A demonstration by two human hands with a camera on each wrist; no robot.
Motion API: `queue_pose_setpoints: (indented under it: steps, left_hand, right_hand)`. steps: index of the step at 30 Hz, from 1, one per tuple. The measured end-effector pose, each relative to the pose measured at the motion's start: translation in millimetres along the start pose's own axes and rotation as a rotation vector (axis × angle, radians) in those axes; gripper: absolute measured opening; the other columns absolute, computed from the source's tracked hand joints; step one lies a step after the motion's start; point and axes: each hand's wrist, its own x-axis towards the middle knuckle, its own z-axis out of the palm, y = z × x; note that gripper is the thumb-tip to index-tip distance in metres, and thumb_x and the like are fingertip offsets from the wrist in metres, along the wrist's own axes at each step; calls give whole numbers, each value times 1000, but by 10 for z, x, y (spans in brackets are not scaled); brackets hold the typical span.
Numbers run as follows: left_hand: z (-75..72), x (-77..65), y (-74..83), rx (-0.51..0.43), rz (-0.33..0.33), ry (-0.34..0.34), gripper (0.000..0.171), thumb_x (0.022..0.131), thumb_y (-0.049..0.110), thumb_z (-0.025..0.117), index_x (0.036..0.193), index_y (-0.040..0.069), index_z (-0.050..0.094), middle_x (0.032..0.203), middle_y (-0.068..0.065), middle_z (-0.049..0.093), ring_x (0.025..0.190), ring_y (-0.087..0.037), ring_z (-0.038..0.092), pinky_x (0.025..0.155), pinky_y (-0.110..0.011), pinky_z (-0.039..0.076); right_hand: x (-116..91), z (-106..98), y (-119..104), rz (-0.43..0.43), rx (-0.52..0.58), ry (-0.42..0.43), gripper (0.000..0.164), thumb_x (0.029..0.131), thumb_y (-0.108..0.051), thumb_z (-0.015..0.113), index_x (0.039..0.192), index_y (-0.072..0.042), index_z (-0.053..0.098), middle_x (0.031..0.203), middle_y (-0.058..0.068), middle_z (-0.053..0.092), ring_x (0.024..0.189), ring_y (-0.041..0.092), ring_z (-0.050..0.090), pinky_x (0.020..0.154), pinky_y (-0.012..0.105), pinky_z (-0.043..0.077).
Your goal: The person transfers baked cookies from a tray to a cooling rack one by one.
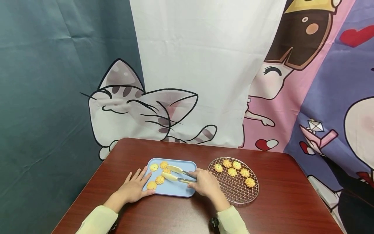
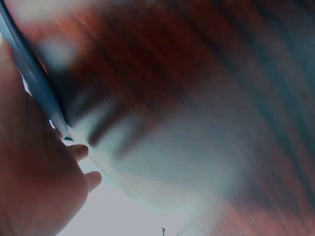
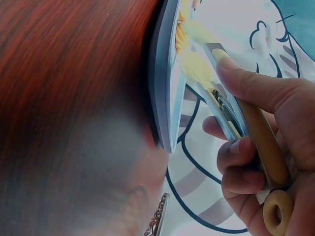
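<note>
My right hand (image 1: pixel 206 183) grips a pair of tongs (image 1: pixel 187 180) with pale yellow tips, reaching over a light blue tray (image 1: pixel 178 191). A swirled cookie (image 1: pixel 167 170) lies between the spread tips; whether they touch it I cannot tell. In the right wrist view, thumb and fingers wrap the tan-edged handle of the tongs (image 3: pixel 266 147), its ring end near the palm. My left hand (image 1: pixel 132 188) rests at the tray's left side, fingers spread and thumb along the near corner. Several other piped cookies (image 1: pixel 159 180) sit on the tray's left half.
Right of the tray, a round wire cooling rack (image 1: pixel 233 191) holds several cookies (image 1: pixel 232 172), mostly on its far half. Both stand on a reddish-brown wooden table (image 1: pixel 175 216). A printed cloth (image 1: pixel 210 65) with cartoon figures hangs behind the table.
</note>
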Motion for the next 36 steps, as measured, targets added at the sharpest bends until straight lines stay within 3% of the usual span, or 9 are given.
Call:
queue_pose_setpoints:
  steps: [12, 22, 36]
  left_hand:
    - [-22, -6, 19, 41, -32, -42, 92, 92, 75, 49, 159, 14, 36, 169, -14, 16, 152, -45, 18, 117, -69, 10]
    - [-48, -9, 33, 27, -37, -40, 92, 91, 75, 50, 159, 14, 36, 169, -14, 17, 152, -45, 18, 117, -69, 10]
    - [-11, 3, 11, 19, -35, -29, 91, 92, 74, 51, 159, 15, 35, 169, -13, 16, 152, -44, 17, 118, -68, 8]
  right_hand:
    - [17, -32, 26, -8, -34, -20, 55, 77, -40, 87, 128, -25, 73, 104, -8, 69, 79, 16, 64, 67, 36, 52]
    - [16, -20, 34, -29, -47, 1, 54, 77, -40, 87, 127, -26, 73, 98, -10, 68, 70, 10, 55, 62, 31, 48]
    - [-143, -125, 189, -31, 29, 59, 53, 76, -37, 87, 126, -25, 74, 91, -8, 68, 68, 6, 53, 59, 28, 45]
